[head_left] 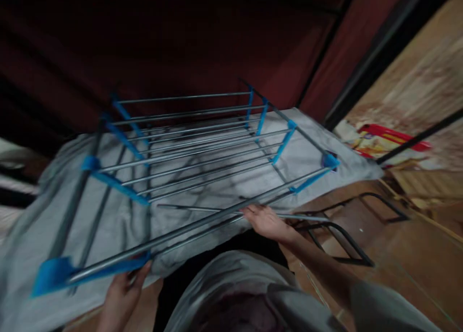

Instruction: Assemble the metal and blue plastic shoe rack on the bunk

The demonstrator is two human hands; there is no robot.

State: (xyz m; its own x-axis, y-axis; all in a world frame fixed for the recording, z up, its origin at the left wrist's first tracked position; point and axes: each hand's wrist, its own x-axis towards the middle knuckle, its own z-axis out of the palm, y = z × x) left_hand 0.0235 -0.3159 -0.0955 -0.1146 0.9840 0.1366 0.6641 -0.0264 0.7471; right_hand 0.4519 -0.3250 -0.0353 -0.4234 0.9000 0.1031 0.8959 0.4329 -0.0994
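A rack of grey metal tubes with blue plastic brackets [155, 240] lies in front of me on a grey-white cloth [235, 180]. At its near left end, my left hand [123, 291] pinches the tip of a long blue bracket [108, 268]. My right hand [265, 221] is closed over the lower of the two near tubes, around the middle of that side. Beneath the right hand passes a loose thin metal tube [304, 217], which sticks out to the right. The underside of the right hand's grip is hidden.
A dark red panel [202, 43] stands right behind the rack. To the right are a dark metal frame [347, 240] on the tiled floor [408, 284], a slatted wooden piece [430, 185] and a red-and-yellow package [390, 141]. A dark post [379, 47] rises at upper right.
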